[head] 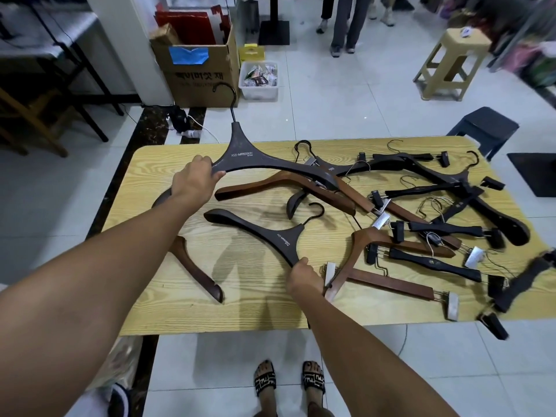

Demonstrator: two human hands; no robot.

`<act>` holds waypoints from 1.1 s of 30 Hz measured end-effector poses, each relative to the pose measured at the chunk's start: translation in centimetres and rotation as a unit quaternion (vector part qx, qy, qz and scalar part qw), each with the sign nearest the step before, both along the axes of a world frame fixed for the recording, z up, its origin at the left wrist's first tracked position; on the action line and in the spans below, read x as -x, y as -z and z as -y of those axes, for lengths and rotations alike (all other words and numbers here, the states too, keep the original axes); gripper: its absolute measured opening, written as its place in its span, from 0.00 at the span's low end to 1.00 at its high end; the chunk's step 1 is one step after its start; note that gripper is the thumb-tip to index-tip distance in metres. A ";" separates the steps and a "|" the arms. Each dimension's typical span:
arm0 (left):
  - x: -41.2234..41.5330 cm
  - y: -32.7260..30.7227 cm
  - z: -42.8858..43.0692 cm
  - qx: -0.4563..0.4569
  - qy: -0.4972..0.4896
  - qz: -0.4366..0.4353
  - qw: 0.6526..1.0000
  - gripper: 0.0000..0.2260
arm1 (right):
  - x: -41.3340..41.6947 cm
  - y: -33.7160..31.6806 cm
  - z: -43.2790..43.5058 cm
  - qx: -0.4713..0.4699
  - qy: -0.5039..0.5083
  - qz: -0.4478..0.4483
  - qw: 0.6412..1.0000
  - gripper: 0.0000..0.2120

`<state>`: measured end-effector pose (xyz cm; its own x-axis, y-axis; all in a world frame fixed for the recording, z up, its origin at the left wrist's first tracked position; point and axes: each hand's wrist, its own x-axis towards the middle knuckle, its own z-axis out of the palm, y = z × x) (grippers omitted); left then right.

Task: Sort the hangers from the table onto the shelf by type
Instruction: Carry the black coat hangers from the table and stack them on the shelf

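Observation:
My left hand (194, 179) grips one arm of a large dark coat hanger (240, 152) and holds it lifted over the far left of the wooden table (168, 308). My right hand (304, 276) grips the near arm of a second dark coat hanger (282, 239) low over the table's middle. A brown wooden coat hanger (282, 183) lies between them. Another brown hanger (198, 272) lies under my left forearm. Several black clip hangers (433, 263) and brown clip hangers (391, 284) are piled on the right half.
A cardboard box (198, 73) and a white bin (258, 82) stand on the floor beyond the table. A beige stool (451, 61) and a dark stool (484, 127) are at the far right. A person's legs (346, 22) are at the back. Black-framed furniture (60, 55) is at the far left.

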<state>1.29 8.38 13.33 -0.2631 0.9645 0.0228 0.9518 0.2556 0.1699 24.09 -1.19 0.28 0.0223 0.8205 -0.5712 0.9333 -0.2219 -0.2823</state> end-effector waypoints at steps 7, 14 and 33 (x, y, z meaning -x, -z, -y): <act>-0.2 0.5 2.9 0.018 -0.016 -0.008 1.000 0.18 | -1.6 -0.3 0.1 -0.031 -0.046 0.038 0.998 0.13; -1.9 0.7 7.4 0.010 -0.073 -0.019 0.997 0.18 | -3.5 -0.6 1.8 -0.050 -0.140 0.042 0.988 0.14; -4.5 -5.8 18.8 -0.073 -0.207 -0.013 0.976 0.17 | -3.9 -6.3 4.6 -0.117 -0.319 -0.007 0.940 0.12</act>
<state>5.81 -10.39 19.08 -0.6263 0.7621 0.1642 0.7771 0.5935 0.2097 28.03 -5.77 6.59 -0.5242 0.7670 -0.3699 0.8507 0.4522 -0.2679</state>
